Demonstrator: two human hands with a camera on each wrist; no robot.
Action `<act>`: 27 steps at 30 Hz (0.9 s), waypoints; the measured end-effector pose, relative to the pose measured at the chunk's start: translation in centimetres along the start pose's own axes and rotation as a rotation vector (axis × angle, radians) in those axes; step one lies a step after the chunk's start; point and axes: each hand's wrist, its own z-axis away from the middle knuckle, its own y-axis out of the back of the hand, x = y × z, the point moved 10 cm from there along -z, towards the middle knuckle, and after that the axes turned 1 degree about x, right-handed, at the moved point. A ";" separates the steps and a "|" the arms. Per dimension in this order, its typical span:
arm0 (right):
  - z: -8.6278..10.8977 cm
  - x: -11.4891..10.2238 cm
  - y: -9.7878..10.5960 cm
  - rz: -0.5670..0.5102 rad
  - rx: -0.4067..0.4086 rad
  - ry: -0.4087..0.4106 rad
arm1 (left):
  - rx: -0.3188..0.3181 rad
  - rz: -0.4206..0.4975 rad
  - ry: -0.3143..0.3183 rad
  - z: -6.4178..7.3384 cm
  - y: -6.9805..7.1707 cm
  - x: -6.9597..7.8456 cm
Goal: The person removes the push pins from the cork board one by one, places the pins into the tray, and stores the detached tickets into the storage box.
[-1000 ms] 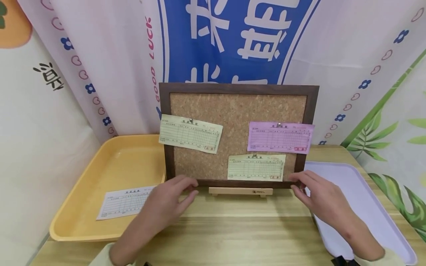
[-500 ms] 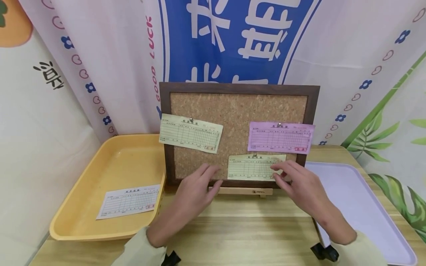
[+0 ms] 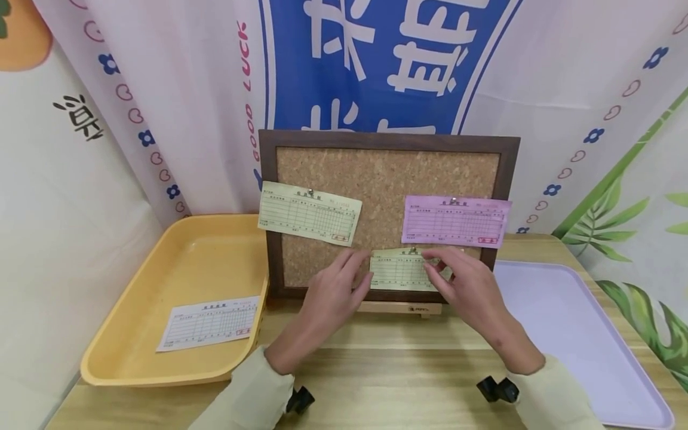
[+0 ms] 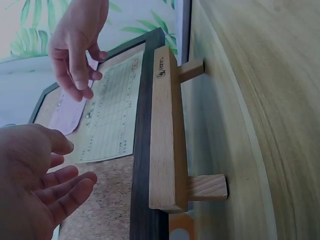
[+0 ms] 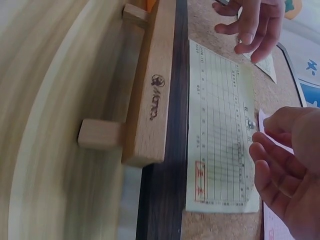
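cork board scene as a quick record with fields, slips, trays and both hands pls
Cork board: dark frame, on a wooden stand
Upper-left slip: pale green, tilted, pinned, overlapping the frame
Upper-right slip: pink-purple, pinned, overlapping the frame
Lower slip: pale green, pinned
Yellow tray: left of the board, white slip inside
Lilac tray: right of the board
Left hand: by the lower slip's left edge, holding nothing
Right hand: in front of the lower slip, near its pin, holding nothing

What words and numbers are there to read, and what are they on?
"GOOD LUCK": the curtain.
Blue panel: big white characters, cut off, unsure.
Left white cloth: black character, unclear.
Wooden stand: brand too blurred.
Green slips, purple slip, white slip: print too small.
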 end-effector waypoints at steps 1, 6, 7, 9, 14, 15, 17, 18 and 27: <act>-0.1 0.0 -0.1 -0.005 0.002 -0.006 | -0.002 0.003 0.007 -0.1 -0.1 -0.1; -0.6 0.1 -0.3 -0.035 0.029 -0.032 | -0.003 0.020 0.016 -0.6 -0.7 -0.3; -0.6 0.1 -0.2 -0.041 0.035 -0.036 | -0.001 0.024 0.017 -0.6 -0.8 -0.3; -0.7 0.2 -0.2 -0.051 0.045 -0.045 | 0.001 0.029 0.026 -0.7 -0.9 -0.4; -0.7 0.4 -0.2 -0.072 0.059 -0.067 | 0.006 0.044 0.050 -0.8 -1.0 -0.7; -0.7 0.4 -0.2 -0.076 0.061 -0.070 | 0.009 0.046 0.050 -0.9 -1.1 -0.7; -0.7 0.4 -0.2 -0.084 0.064 -0.075 | 0.009 0.046 0.055 -1.0 -1.1 -0.7; -0.7 0.5 -0.2 -0.087 0.065 -0.078 | 0.010 0.046 0.056 -1.1 -1.2 -0.8; -0.9 0.5 -0.6 -0.087 0.064 -0.080 | 0.042 0.056 0.051 -1.6 -1.3 -1.0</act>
